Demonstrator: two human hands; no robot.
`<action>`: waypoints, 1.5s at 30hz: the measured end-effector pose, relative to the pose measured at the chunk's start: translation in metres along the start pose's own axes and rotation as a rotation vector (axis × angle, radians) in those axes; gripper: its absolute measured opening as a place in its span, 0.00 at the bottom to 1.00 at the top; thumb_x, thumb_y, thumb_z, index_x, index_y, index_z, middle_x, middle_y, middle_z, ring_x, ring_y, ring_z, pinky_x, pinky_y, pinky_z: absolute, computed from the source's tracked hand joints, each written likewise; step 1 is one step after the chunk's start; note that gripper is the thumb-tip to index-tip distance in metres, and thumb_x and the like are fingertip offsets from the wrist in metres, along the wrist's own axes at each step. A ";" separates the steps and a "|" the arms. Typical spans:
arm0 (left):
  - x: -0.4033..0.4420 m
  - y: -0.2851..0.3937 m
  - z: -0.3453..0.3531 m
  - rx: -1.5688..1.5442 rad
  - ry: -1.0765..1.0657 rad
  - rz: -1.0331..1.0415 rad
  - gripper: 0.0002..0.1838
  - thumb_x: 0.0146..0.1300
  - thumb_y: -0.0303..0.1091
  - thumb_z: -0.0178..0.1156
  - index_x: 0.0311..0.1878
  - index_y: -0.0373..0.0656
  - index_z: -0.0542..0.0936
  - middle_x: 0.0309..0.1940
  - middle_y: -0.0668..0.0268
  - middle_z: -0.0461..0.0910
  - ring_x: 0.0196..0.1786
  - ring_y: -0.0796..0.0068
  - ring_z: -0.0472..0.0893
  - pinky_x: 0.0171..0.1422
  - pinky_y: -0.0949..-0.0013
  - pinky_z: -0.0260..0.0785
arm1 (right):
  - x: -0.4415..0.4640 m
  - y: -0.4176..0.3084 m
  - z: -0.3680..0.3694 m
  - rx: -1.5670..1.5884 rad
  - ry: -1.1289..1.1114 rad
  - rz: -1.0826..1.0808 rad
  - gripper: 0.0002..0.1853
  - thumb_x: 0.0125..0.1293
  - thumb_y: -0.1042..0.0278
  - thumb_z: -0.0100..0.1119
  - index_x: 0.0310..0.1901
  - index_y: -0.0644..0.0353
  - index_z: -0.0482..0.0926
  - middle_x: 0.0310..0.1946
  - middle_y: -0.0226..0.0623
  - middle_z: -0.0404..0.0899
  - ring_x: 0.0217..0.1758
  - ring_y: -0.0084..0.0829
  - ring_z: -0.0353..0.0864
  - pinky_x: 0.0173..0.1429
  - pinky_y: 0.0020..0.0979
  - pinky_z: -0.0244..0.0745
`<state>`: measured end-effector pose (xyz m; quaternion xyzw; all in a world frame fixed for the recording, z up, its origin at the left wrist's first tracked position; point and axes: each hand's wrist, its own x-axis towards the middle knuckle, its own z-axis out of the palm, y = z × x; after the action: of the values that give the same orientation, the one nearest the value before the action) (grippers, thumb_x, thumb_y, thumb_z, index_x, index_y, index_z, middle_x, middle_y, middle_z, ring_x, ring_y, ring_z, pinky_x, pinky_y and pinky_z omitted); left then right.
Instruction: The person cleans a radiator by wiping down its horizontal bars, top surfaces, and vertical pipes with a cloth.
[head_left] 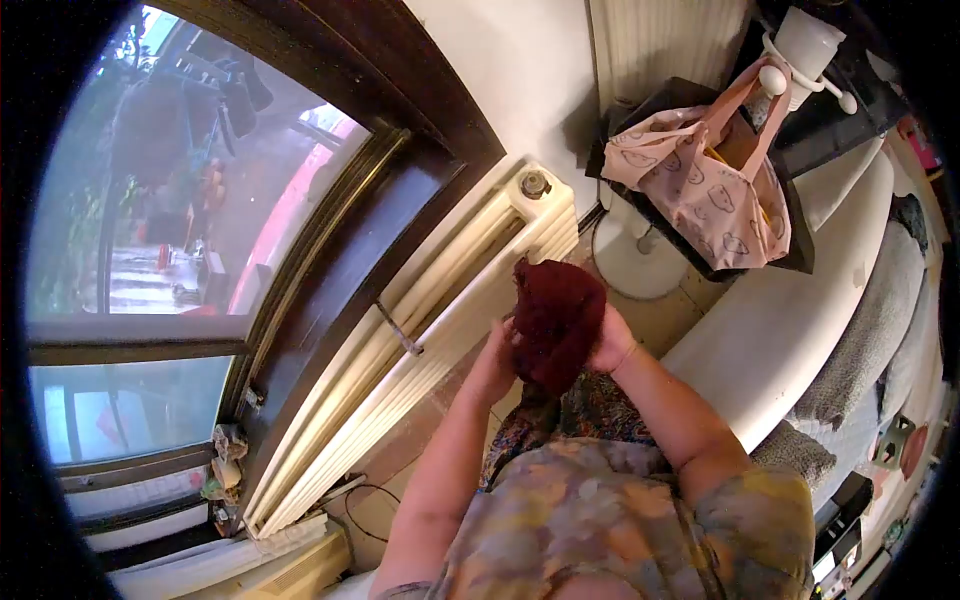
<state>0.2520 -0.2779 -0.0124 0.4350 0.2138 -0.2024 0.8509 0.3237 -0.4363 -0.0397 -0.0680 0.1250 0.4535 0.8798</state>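
Maroon cloth bundle (pixel 557 325), centre of the frame; left hand (pixel 493 362) and right hand (pixel 613 342) pressed to opposite sides, likely to keep the loose folds together; fingertips hidden by the fabric; garment type unclear; cream column radiator (pixel 480 285), left of the hands; pink printed tote bag (pixel 700 180), upper right, handles over a white peg (pixel 772 80), presumably for hanging; contents mostly concealed.

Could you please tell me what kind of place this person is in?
Probably a room in a home, though I cannot tell which room. A cream radiator stands beside the window, and a pink cloth bag hangs nearby.
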 end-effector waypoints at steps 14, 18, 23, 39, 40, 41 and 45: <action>0.034 -0.039 -0.017 0.404 0.268 0.131 0.21 0.52 0.27 0.54 0.52 0.36 0.67 0.44 0.62 0.75 0.46 0.72 0.73 0.51 0.70 0.64 | -0.008 -0.017 -0.052 -0.499 0.594 0.050 0.19 0.63 0.51 0.43 0.51 0.52 0.70 0.42 0.32 0.75 0.42 0.31 0.73 0.47 0.35 0.69; 0.042 -0.043 -0.017 0.613 0.300 0.231 0.22 0.51 0.29 0.55 0.52 0.37 0.67 0.42 0.57 0.76 0.44 0.68 0.75 0.48 0.69 0.66 | -0.009 0.001 -0.087 -0.429 0.913 -0.045 0.18 0.63 0.51 0.44 0.49 0.49 0.71 0.40 0.33 0.75 0.40 0.32 0.72 0.46 0.39 0.69; 0.027 -0.028 0.027 1.404 0.204 0.057 0.26 0.51 0.40 0.58 0.53 0.39 0.68 0.42 0.45 0.74 0.46 0.51 0.74 0.49 0.59 0.67 | 0.004 0.032 -0.094 0.105 0.210 -0.090 0.20 0.64 0.51 0.38 0.45 0.57 0.73 0.38 0.35 0.77 0.41 0.36 0.75 0.48 0.40 0.71; 0.007 0.054 -0.078 2.092 0.543 0.065 0.44 0.45 0.33 0.63 0.65 0.50 0.50 0.59 0.50 0.55 0.62 0.49 0.56 0.61 0.54 0.54 | 0.066 -0.037 -0.122 -1.707 0.916 0.234 0.28 0.51 0.58 0.47 0.54 0.62 0.65 0.55 0.45 0.65 0.58 0.42 0.62 0.62 0.35 0.59; 0.008 0.057 -0.077 2.038 0.493 0.123 0.41 0.47 0.33 0.62 0.63 0.48 0.51 0.59 0.50 0.55 0.60 0.48 0.58 0.60 0.54 0.56 | 0.073 -0.046 -0.118 -1.794 0.911 0.259 0.29 0.49 0.59 0.49 0.54 0.63 0.65 0.54 0.46 0.65 0.58 0.42 0.63 0.62 0.34 0.59; 0.008 0.058 -0.078 2.035 0.490 0.107 0.41 0.47 0.33 0.62 0.63 0.48 0.51 0.59 0.50 0.55 0.60 0.48 0.58 0.60 0.54 0.56 | 0.081 -0.054 -0.117 -1.852 0.912 0.281 0.30 0.47 0.59 0.51 0.53 0.64 0.65 0.53 0.47 0.65 0.58 0.42 0.63 0.61 0.34 0.60; 0.011 0.061 -0.091 1.943 0.392 0.135 0.32 0.52 0.30 0.58 0.60 0.46 0.56 0.56 0.50 0.59 0.56 0.47 0.62 0.57 0.54 0.59 | 0.120 -0.075 -0.113 -2.044 0.927 0.311 0.30 0.46 0.59 0.53 0.53 0.64 0.65 0.53 0.47 0.66 0.57 0.43 0.63 0.61 0.34 0.60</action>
<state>0.2763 -0.1717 -0.0271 0.9804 0.0666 -0.1652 0.0844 0.4337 -0.4124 -0.1813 -0.9002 0.0171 0.3786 0.2146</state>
